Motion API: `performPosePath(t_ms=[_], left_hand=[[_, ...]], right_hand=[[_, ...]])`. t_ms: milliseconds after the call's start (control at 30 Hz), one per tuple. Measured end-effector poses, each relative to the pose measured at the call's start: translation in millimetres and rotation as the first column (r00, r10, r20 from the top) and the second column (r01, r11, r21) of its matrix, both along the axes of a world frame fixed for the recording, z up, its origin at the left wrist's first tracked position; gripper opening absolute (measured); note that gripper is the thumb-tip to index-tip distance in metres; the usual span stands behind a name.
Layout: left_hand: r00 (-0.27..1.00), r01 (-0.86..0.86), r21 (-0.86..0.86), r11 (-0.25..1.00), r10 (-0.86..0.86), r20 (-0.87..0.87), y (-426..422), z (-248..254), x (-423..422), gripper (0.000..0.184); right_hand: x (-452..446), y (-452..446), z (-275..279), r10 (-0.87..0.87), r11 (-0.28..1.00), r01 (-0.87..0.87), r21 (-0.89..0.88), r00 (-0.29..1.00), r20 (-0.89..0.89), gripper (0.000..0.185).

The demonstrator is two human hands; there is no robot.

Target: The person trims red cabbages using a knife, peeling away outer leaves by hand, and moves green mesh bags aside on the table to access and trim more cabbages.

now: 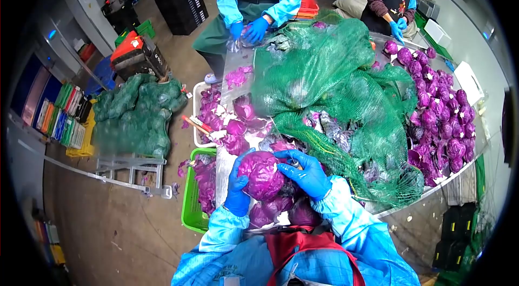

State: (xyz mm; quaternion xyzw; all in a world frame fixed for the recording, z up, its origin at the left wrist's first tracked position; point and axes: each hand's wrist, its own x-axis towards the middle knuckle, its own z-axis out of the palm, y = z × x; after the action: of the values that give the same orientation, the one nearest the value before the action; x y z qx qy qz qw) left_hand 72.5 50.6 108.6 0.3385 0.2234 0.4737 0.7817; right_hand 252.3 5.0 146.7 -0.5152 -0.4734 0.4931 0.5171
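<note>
Two gloved hands are meeting in the middle of the head view, and we are seeing one red cabbage (261, 175) between them, near the close edge of the metal table (223, 164). Our left hand (236, 186) is grasping this cabbage from its left side, the fingers curving around it. Our right hand (307, 173) is gripping what is looking like a small handle (295, 164), with its fingertips at the cabbage's right side; a blade is not showing, so we cannot tell the tool for certain.

By our judgement, we are being at the step of trimming outer leaves, because torn purple leaves are lying around the white basket (196, 108) and in the green crate (187, 199) on our left. More cabbages (270, 211) are resting just below our hands, and a pile of purple heads (440, 118) is covering the right part of the table, beyond the green net (324, 64).

The next move, we are thinking, is calling for a steady left hold and a careful turning of the cabbage, the left fingers staying clear of any edge.
</note>
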Motion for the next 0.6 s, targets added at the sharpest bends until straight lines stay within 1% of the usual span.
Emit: performPosePath(t_ms=[33, 133, 233, 267, 333, 367, 467, 500, 600], left_hand=[[1.000, 0.008, 0.005, 1.000, -0.008, 0.000, 1, -2, -1, 0.088], [0.999, 0.029, 0.021, 0.999, -0.029, -0.024, 1, -6, -1, 0.090], [0.996, 0.035, 0.065, 0.997, -0.030, -0.079, 1, -1, -1, 0.092], [0.995, 0.035, 0.085, 0.996, -0.027, -0.100, 1, 1, -1, 0.092], [0.991, 0.044, 0.127, 0.991, -0.027, -0.134, 4, 3, -3, 0.092], [0.988, 0.049, 0.147, 0.988, -0.027, -0.152, 5, 4, -5, 0.092], [0.980, 0.098, 0.176, 0.980, -0.064, -0.189, 7, 3, -11, 0.089], [0.969, 0.091, 0.226, 0.970, -0.034, -0.245, 8, 4, -12, 0.087], [0.973, 0.110, 0.179, 0.978, -0.069, -0.220, 2, -2, -13, 0.086]], right_hand=[[0, 0, 1, -0.012, 0.999, 0.012, -0.038, 1.000, -0.002, 0.029], [1, 2, -15, -0.038, 0.998, 0.036, -0.047, 0.998, -0.046, 0.029], [4, 2, -8, -0.029, 1.000, 0.028, -0.013, 0.997, -0.077, 0.028], [6, 3, -7, -0.008, 1.000, 0.008, 0.008, 0.999, 0.044, 0.028], [6, 2, -3, 0.026, 0.998, -0.039, 0.040, 0.959, 0.282, 0.028], [5, 3, 6, 0.029, 0.993, -0.061, 0.103, 0.956, 0.291, 0.026], [9, 6, 8, 0.081, 0.993, -0.106, 0.045, 0.924, 0.374, 0.024], [11, 9, 0, 0.065, 0.991, -0.111, 0.081, 0.899, 0.434, 0.023], [8, 6, -6, -0.034, 0.974, -0.095, 0.204, 0.834, 0.550, 0.017]])
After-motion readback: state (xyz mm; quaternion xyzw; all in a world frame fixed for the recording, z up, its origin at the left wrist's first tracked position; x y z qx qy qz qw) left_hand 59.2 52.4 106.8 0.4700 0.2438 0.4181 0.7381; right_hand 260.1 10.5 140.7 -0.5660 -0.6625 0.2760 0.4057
